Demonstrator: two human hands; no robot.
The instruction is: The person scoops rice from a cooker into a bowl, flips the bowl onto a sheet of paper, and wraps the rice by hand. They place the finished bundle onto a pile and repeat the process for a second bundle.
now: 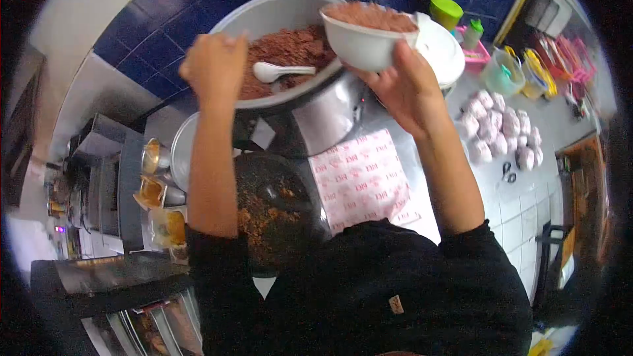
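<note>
My right hand (412, 86) holds a white bowl (366, 46), its thumb on the near side and its fingers beneath. Brownish-red rice (369, 16) is heaped above the bowl's rim. My left hand (217, 69) is closed at the left side of a big round pot (257, 10); whatever is in its fingers, if anything, is hidden. More of the brownish rice (290, 46) fills the pot's lower part. On that rice rests a white rice spoon (280, 71), apart from both hands. Below the bowl, printed red-and-white wrapping paper (361, 175) lies flat on the metal counter.
A dark pan (270, 211) with browned bits stands left of the paper. Several wrapped bundles (498, 125) and black-handled scissors (508, 173) lie on the right. Behind them stand a clear tub (504, 76) and a green cup (446, 10). Containers of orange-brown food (151, 191) line the left.
</note>
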